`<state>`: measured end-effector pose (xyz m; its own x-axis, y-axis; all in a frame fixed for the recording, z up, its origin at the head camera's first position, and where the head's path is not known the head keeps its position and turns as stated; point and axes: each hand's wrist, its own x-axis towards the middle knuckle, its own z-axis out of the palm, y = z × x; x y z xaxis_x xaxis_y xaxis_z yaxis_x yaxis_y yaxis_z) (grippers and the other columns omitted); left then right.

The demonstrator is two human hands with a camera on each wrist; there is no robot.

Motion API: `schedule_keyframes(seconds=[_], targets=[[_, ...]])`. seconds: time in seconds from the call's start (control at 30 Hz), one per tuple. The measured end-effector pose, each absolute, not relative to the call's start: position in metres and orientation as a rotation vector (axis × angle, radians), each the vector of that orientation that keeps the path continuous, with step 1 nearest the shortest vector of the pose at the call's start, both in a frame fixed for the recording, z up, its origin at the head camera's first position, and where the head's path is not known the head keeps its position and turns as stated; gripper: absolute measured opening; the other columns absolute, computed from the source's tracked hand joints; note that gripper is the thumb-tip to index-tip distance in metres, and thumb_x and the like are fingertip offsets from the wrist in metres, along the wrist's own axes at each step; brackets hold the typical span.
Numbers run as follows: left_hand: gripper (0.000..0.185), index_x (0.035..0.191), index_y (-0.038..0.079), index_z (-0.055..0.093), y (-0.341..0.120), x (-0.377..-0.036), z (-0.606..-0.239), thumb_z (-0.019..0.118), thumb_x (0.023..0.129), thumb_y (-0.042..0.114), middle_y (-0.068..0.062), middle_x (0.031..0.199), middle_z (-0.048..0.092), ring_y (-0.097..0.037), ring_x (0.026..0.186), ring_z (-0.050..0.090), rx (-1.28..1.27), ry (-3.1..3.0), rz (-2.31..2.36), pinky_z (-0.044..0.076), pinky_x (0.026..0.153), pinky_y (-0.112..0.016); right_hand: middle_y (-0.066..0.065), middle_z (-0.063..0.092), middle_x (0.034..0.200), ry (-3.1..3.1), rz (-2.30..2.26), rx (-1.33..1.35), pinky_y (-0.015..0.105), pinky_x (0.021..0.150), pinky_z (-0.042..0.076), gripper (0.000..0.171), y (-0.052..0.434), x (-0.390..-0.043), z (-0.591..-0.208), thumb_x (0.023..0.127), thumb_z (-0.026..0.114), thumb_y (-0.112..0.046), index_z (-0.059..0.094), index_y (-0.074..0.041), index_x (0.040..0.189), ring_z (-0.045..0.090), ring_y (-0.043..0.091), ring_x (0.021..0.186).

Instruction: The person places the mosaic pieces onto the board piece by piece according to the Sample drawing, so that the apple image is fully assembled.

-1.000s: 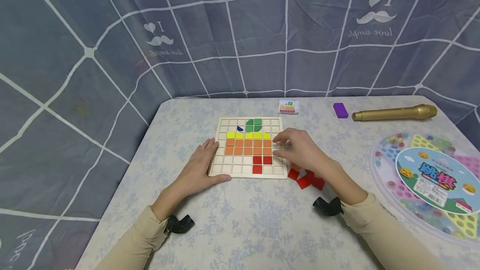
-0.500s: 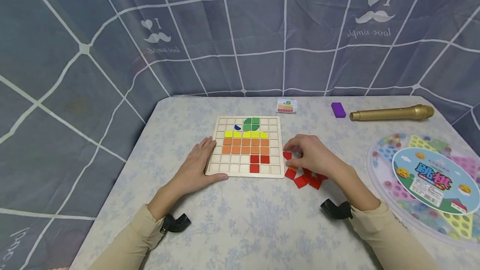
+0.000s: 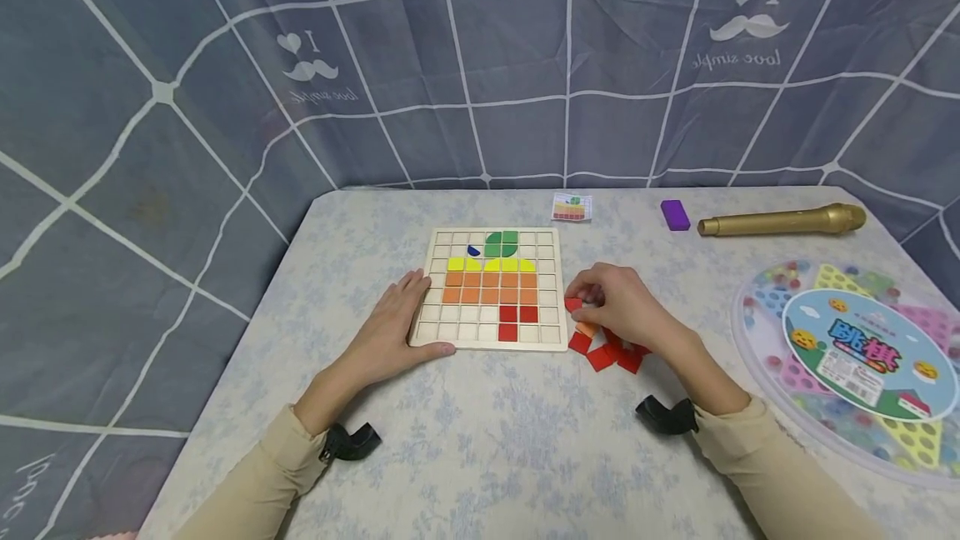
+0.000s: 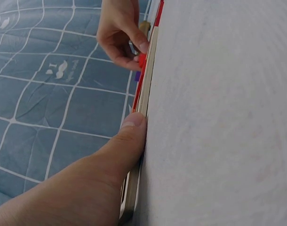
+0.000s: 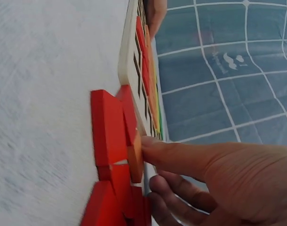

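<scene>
A wooden grid board lies on the table, with several green, yellow, orange and red pieces and one blue piece in its cells. My left hand rests along the board's left edge, fingers straight, thumb at its front corner. Right of the board, my right hand pinches a red square tile between thumb and index finger. The other fingers are curled. Below that hand lie several loose red tiles and an orange tile, partly hidden; the right wrist view shows red tiles stacked by the board's corner.
A small picture card lies behind the board. Farther right are a purple block and a gold microphone-shaped rod. A round clear game box stands at the right. Grey-blue curtains hang behind the table.
My right hand has moved from the board's right edge down to the loose tiles beside it. My left hand has stayed on the board's left edge. The view has shifted slightly.
</scene>
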<state>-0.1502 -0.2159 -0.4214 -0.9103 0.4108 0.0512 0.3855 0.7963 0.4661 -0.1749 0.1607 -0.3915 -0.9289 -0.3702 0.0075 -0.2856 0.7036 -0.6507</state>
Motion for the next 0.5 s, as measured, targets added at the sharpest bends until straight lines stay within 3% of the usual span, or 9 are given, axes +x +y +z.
schedule_keyframes(seconds=[0.3,0.4,0.5], targets=[[0.114,0.166,-0.001,0.024,-0.215,-0.151,-0.42,0.083,0.086,0.055,-0.021,0.174,0.02,-0.037,0.164,0.012,0.65,2.92,0.768,0.01,0.135,-0.054,0.003,0.07,0.092,2.795,-1.063,-0.568,0.033,0.077,0.056,0.009,0.157,-0.175,-0.393,0.091,0.082,-0.005,0.077,-0.011,0.095,0.062,0.019,0.083],[0.115,0.166,-0.001,0.023,-0.215,-0.15,-0.42,0.083,0.086,0.054,-0.021,0.175,0.019,-0.036,0.164,0.012,0.643,2.918,0.767,0.01,0.135,-0.053,0.001,0.074,0.096,2.803,-1.107,-0.626,0.039,0.084,0.062,0.01,0.155,-0.174,-0.393,0.092,0.081,-0.006,0.076,-0.012,0.098,0.068,0.019,0.088],[0.116,0.166,-0.001,0.023,-0.214,-0.15,-0.421,0.083,0.085,0.055,-0.02,0.175,0.019,-0.035,0.164,0.012,0.641,2.919,0.764,0.009,0.135,-0.052,-0.001,0.075,0.097,2.814,-1.143,-0.699,0.037,0.082,0.063,0.012,0.151,-0.171,-0.392,0.092,0.082,-0.008,0.078,-0.012,0.102,0.07,0.016,0.086]])
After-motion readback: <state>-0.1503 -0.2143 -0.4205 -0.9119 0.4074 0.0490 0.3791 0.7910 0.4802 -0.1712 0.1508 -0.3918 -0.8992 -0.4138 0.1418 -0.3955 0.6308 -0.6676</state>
